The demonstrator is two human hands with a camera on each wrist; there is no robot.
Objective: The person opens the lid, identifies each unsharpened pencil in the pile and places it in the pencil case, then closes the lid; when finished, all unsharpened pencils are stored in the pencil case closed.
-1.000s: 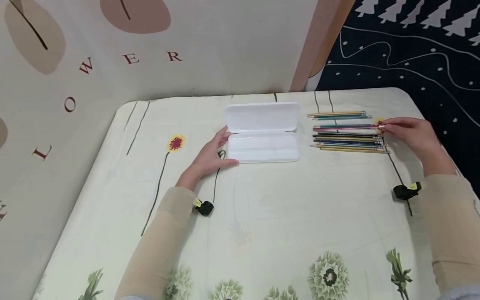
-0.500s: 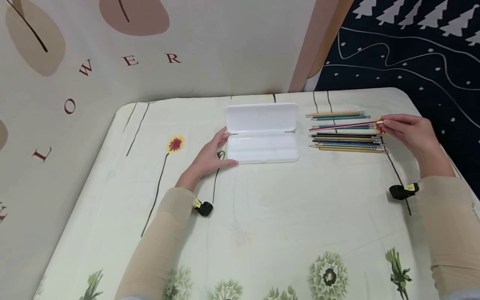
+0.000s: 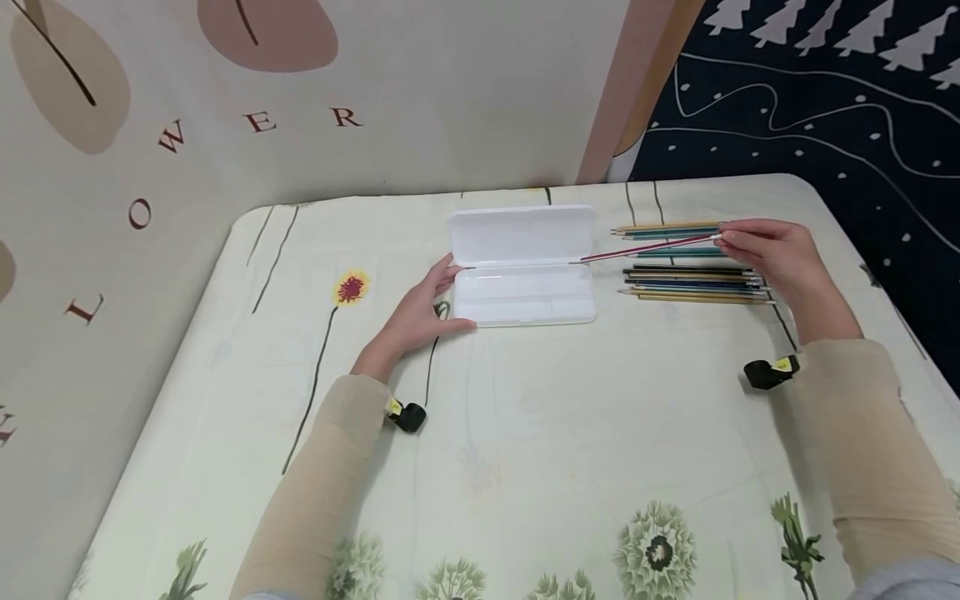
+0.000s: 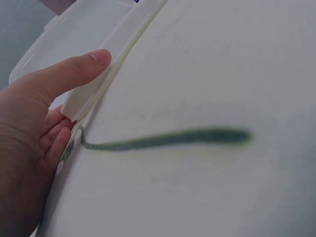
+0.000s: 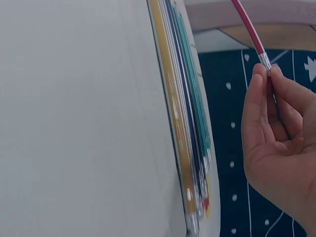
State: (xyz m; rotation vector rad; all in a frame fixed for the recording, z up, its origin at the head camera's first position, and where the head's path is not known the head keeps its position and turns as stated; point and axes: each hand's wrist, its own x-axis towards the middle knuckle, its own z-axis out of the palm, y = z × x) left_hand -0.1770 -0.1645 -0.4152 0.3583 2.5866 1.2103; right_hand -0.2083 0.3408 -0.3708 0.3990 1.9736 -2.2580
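Note:
A white pencil case (image 3: 525,304) lies with its lid (image 3: 523,236) swung back, and no pencils show inside. At its left end, my left hand (image 3: 416,315) holds it, thumb along the front edge (image 4: 74,74) and fingers at the side. My right hand (image 3: 772,258) pinches a red pencil (image 3: 645,247) by its silver-ferruled end (image 5: 265,60). The pencil slants left above the table, its tip overlapping the right end of the case near the hinge in the head view.
Right of the case lie yellow and green pencils (image 3: 667,227) at the back, teal ones (image 3: 675,252) in the middle and a dark-and-yellow row (image 3: 693,283) in front. A patterned cloth (image 3: 570,433) covers the table. A pale wall hanging (image 3: 450,100) stands behind.
My right hand has lifted the red pencil from among the others and carried it left, its tip now at the case. My left hand stays on the case.

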